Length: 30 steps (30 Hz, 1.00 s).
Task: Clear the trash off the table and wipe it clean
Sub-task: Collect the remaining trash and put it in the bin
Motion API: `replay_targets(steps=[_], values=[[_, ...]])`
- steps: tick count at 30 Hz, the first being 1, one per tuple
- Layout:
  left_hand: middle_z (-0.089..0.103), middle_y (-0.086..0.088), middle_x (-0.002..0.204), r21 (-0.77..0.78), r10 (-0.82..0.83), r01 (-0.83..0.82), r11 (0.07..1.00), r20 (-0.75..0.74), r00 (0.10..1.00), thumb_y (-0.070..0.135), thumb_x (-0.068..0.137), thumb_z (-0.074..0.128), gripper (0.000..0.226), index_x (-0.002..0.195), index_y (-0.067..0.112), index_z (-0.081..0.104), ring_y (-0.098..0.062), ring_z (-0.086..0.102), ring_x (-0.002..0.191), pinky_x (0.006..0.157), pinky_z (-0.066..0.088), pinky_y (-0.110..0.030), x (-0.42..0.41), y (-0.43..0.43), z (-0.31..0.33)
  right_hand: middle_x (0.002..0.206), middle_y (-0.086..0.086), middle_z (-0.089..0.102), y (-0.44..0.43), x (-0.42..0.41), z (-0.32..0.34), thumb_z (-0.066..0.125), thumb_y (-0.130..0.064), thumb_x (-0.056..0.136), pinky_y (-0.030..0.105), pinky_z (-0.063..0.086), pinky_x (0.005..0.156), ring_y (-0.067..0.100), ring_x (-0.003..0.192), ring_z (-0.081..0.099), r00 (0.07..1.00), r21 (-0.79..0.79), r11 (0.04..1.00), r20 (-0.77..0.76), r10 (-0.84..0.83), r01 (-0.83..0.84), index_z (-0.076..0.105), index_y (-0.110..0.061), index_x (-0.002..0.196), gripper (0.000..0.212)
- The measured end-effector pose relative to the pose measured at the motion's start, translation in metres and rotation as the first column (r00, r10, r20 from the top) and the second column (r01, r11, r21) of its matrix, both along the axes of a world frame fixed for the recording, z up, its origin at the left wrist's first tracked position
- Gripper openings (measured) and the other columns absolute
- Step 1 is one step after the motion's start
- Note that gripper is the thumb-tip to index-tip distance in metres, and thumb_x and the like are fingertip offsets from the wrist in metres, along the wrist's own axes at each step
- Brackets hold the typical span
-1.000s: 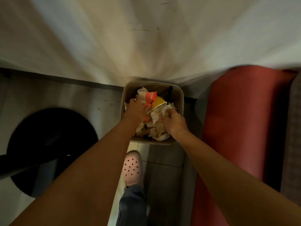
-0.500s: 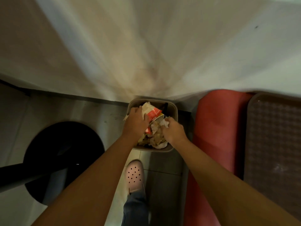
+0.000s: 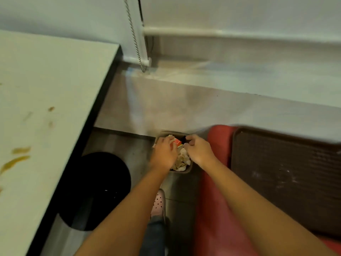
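A small tan trash bin (image 3: 188, 171) stands on the floor against the wall, filled with crumpled paper wrappers (image 3: 182, 159) and a red carton (image 3: 178, 141). My left hand (image 3: 164, 152) is over the bin's left side, its fingers curled over the red carton and the paper beside it. Just above the bin's right side, my right hand (image 3: 199, 150) hovers with fingers curled and thumb against them; nothing shows in it. The white table (image 3: 46, 89) at the left bears yellow-brown sauce smears (image 3: 14, 161).
A brown tray (image 3: 286, 172) lies on the red bench seat (image 3: 215, 209) at the right. The table's round black base (image 3: 96, 191) sits on the floor left of the bin. My pink shoe (image 3: 159, 202) is below the bin. A blind chain (image 3: 134, 37) hangs by the wall.
My head has risen, bringing the tabletop and tray into view. My right hand has lifted off the crumpled paper; my left hand stays on the trash in the bin.
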<state>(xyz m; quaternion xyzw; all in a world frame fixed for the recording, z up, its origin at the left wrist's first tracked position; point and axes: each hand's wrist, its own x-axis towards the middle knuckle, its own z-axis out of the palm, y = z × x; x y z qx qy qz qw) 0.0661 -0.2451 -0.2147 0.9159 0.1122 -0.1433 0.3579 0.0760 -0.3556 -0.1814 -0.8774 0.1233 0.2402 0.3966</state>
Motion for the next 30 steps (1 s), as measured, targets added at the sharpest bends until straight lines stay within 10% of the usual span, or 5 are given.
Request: replay_targets(steps=[8,16,22,30], values=[[0.051,-0.005,0.129,-0.121,0.036,-0.006,0.993,0.242,0.97,0.019,0.098,0.042,0.032,0.126,0.012,0.054,-0.003,0.051,0.098,0.085,0.03,-0.009,-0.076,0.017,0.132,0.118,0.008,0.057,-0.001,-0.064,0.13,0.05,-0.01,0.091,0.014,0.035,0.076,0.014,0.097,0.052,0.963,0.089,0.996,0.269,-0.004,-0.021,0.055,-0.012,0.12,0.029],[0.052,-0.005,0.126,-0.101,0.039,0.002,0.995,0.406,0.913,0.017,0.095,0.047,0.032,0.126,0.013,0.054,-0.015,0.05,0.116,0.094,0.034,-0.018,-0.167,0.067,0.232,0.105,-0.001,0.056,0.038,-0.126,0.228,0.051,-0.016,0.092,0.012,0.036,0.065,0.009,0.093,0.05,0.921,0.227,0.969,0.389,0.002,-0.098,0.057,-0.019,0.115,0.024],[0.052,-0.001,0.126,-0.07,0.144,-0.126,0.99,0.461,0.876,0.02,0.097,0.045,0.032,0.127,0.015,0.053,-0.009,0.047,0.116,0.086,0.022,0.004,-0.231,0.128,0.266,0.095,-0.009,0.057,0.091,-0.164,0.257,0.053,-0.016,0.092,0.014,0.041,0.072,0.003,0.085,0.053,0.896,0.315,0.911,0.428,0.116,-0.268,0.058,-0.025,0.105,0.016],[0.054,0.003,0.121,-0.048,0.352,-0.372,0.927,0.454,0.819,0.022,0.097,0.044,0.03,0.125,0.021,0.055,-0.007,0.05,0.109,0.087,0.031,-0.008,-0.362,0.218,0.274,0.1,-0.003,0.059,0.176,-0.252,0.253,0.052,-0.016,0.093,0.029,0.046,0.088,0.015,0.097,0.057,0.895,0.376,0.827,0.327,0.305,-0.419,0.058,-0.024,0.104,0.015]])
